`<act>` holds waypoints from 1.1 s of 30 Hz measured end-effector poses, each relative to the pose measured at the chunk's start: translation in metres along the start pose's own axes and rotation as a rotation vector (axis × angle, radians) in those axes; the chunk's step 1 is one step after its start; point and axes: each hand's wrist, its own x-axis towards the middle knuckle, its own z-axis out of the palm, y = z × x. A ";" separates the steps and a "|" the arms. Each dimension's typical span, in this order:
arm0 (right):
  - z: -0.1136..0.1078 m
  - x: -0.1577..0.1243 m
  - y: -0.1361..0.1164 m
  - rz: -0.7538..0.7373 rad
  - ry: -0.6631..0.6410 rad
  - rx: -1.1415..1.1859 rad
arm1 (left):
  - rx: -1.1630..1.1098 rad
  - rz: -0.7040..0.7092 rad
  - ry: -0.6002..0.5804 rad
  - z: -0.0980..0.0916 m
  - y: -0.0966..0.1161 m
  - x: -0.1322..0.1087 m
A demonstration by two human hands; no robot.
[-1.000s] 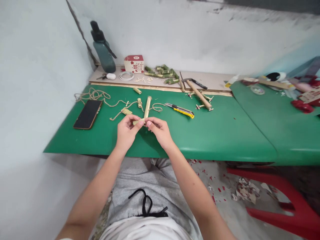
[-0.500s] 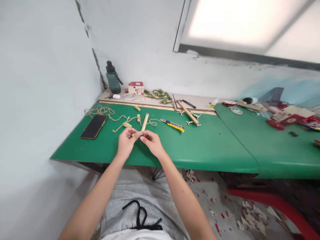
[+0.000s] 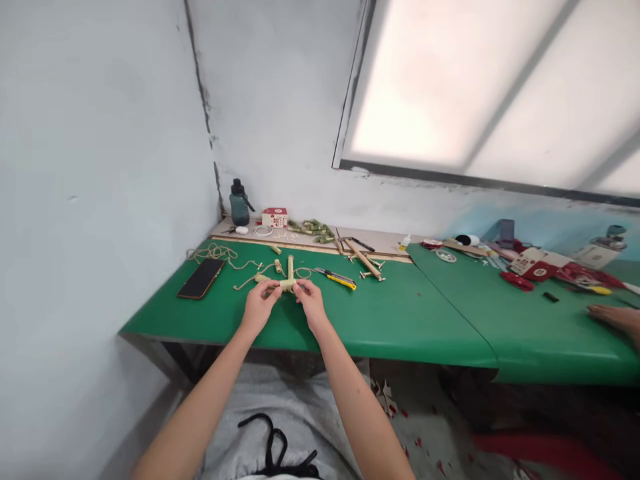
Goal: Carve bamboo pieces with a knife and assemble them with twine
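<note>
A short pale bamboo tube (image 3: 287,285) lies crosswise between my hands, just above the green tabletop (image 3: 390,313). My left hand (image 3: 261,303) pinches its left end and my right hand (image 3: 310,301) pinches its right end. Straight behind it is a longer bamboo stick (image 3: 291,267); I cannot tell whether the two are joined. Beyond my left fingers lie another bamboo piece (image 3: 261,277) and a small bamboo tube (image 3: 278,266). Thin twine (image 3: 215,252) trails across from the left. A yellow utility knife (image 3: 337,278) rests to the right.
A phone (image 3: 201,279) lies at left. Along the back are a bottle (image 3: 239,205), a red and white box (image 3: 275,217), green bamboo pieces (image 3: 315,230) and a hammer (image 3: 364,259). Red scraps and boxes (image 3: 540,263) clutter the right, where another person's hand (image 3: 613,317) rests.
My view has tilted up and swung right, bringing another person's hand into sight. The tube between my fingers now shows crosswise, my hands slightly farther apart.
</note>
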 end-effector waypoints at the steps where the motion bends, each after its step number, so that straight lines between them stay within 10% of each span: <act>1: 0.001 -0.001 -0.002 -0.002 -0.021 0.001 | -0.006 0.002 0.009 0.000 0.000 0.000; 16: -0.005 -0.005 -0.001 0.042 -0.071 0.015 | 0.035 -0.045 -0.109 -0.005 -0.009 0.006; 33: -0.003 -0.011 -0.007 0.014 -0.170 0.031 | -0.011 -0.034 0.021 -0.007 -0.009 0.004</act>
